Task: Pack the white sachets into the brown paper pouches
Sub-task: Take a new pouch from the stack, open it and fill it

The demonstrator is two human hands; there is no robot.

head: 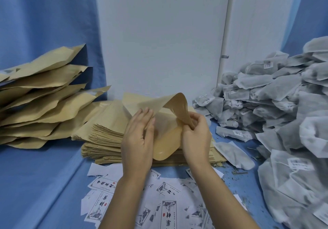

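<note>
A brown paper pouch (pixel 165 127) is lifted above a flat stack of empty pouches (pixel 104 136) in the middle of the blue table. My left hand (pixel 139 140) lies against the pouch's left side with straight fingers. My right hand (pixel 195 133) pinches the pouch's front flap (pixel 179 108) and peels it up and away, so the mouth gapes. A large heap of white sachets (pixel 276 108) fills the right side. One sachet (pixel 232 154) lies loose beside the stack, just right of my right hand.
Bulging brown pouches (pixel 40 101) are piled at the left against a blue curtain. Printed paper labels (pixel 159 198) are scattered on the table under my forearms. A white wall stands behind. Bits of dried herb litter the cloth near the sachets.
</note>
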